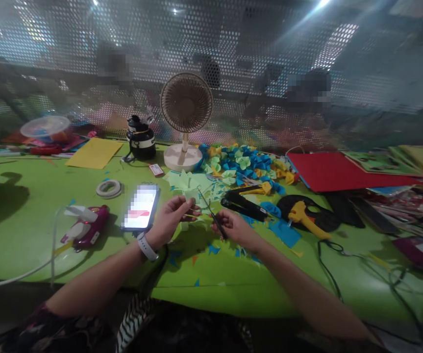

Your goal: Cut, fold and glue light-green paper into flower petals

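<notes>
My left hand [176, 215] pinches a small piece of pale green paper [192, 196] between thumb and fingers. In my right hand [233, 228] is a pair of scissors [211, 212], the blades pointing up and left beside the paper. Whether the blades touch the paper I cannot tell. Behind the hands lie pale green paper pieces [184, 180]. A heap of blue, green and yellow folded paper flowers [248, 164] spreads farther back. Small blue and orange scraps [214, 249] are scattered on the green table [204, 274] below my hands.
Right of my hands are a black stapler [246, 206] and a yellow glue gun [307, 220] with a cord. To the left lie a lit phone [140, 208], a tape roll [109, 189] and a maroon power strip [89, 228]. A fan [185, 110] stands behind; red sheets [343, 171] lie right.
</notes>
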`<state>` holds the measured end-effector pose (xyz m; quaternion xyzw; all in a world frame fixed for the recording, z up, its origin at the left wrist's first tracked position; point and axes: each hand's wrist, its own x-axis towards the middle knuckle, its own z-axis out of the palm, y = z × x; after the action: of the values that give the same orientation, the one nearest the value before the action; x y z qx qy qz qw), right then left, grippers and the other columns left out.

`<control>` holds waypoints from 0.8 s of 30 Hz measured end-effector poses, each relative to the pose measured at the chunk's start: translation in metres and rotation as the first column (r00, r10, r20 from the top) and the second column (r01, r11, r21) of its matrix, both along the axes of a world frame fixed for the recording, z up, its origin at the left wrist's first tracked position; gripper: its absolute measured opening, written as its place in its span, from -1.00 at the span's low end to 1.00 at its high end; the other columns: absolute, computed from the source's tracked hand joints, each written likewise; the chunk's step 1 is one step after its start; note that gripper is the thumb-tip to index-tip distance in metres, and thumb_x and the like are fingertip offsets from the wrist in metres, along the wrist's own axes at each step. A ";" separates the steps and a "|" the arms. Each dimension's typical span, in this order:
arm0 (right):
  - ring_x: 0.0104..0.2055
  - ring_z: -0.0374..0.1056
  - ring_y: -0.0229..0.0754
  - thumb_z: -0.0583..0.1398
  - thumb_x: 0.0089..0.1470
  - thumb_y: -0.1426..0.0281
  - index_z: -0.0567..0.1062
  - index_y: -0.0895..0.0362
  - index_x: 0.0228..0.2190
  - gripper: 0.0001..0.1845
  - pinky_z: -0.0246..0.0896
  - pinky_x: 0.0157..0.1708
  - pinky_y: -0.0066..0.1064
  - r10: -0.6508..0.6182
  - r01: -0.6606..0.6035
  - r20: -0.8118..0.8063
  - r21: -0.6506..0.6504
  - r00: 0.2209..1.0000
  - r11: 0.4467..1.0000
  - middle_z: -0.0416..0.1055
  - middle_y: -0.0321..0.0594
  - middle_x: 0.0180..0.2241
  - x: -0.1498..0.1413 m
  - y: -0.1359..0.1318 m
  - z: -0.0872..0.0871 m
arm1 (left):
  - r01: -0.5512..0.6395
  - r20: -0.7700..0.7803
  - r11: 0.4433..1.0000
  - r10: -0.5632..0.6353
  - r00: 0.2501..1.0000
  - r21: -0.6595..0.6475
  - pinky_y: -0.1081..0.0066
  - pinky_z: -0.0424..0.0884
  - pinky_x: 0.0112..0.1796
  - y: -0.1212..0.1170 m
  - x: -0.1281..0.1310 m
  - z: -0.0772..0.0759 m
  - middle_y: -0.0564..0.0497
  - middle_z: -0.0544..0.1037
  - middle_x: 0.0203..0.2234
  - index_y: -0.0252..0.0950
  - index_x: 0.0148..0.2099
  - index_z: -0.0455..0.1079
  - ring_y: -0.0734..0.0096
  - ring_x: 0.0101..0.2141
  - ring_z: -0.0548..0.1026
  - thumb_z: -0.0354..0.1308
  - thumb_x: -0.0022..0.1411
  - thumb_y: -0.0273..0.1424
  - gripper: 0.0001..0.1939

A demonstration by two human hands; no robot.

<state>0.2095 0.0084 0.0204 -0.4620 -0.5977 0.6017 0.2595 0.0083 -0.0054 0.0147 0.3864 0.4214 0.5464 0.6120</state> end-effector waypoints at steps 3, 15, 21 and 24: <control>-0.46 0.23 -0.31 0.42 -0.35 0.10 0.32 0.13 -0.42 -0.45 0.15 -0.47 -0.45 0.035 -0.035 0.014 0.011 0.999 0.999 0.29 -0.39 -0.50 -0.002 -0.003 0.000 | 0.025 -0.008 1.000 -0.025 1.000 0.004 0.50 0.47 -0.40 0.000 0.000 -0.002 0.00 0.60 -0.42 -0.34 -0.32 0.34 0.45 -0.44 0.58 0.33 0.02 -0.15 -0.63; -0.43 0.21 -0.29 0.40 -0.31 0.07 0.31 0.14 -0.40 -0.44 0.14 -0.40 -0.41 0.060 -0.062 0.041 0.057 0.997 0.996 0.26 -0.38 -0.48 -0.001 -0.004 -0.001 | 0.098 0.030 0.995 -0.097 0.995 -0.018 0.45 0.50 -0.34 -0.002 0.002 -0.002 -0.05 0.62 -0.42 -0.35 -0.33 0.33 0.38 -0.41 0.61 0.34 0.02 -0.15 -0.61; -0.43 0.21 -0.29 0.41 -0.32 0.07 0.32 0.14 -0.40 -0.44 0.12 -0.40 -0.42 0.059 -0.062 0.041 0.054 0.997 0.997 0.26 -0.38 -0.48 -0.001 -0.004 0.001 | 0.113 0.039 0.993 -0.113 0.993 -0.019 0.43 0.51 -0.32 -0.002 0.002 -0.004 -0.05 0.63 -0.40 -0.34 -0.36 0.32 0.36 -0.39 0.61 0.33 0.03 -0.16 -0.63; -0.44 0.19 -0.30 0.41 -0.32 0.07 0.31 0.14 -0.41 -0.44 0.10 -0.41 -0.42 0.063 -0.065 0.038 0.046 0.997 0.997 0.26 -0.38 -0.48 -0.001 -0.004 0.002 | 0.104 0.038 0.994 -0.103 0.994 -0.020 0.44 0.51 -0.32 -0.001 0.003 -0.004 -0.05 0.63 -0.40 -0.35 -0.36 0.32 0.38 -0.41 0.61 0.33 0.04 -0.16 -0.63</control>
<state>0.2083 0.0044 0.0227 -0.4471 -0.6309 0.5870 0.2398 0.0109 -0.0069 0.0109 0.3910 0.3954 0.5165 0.6512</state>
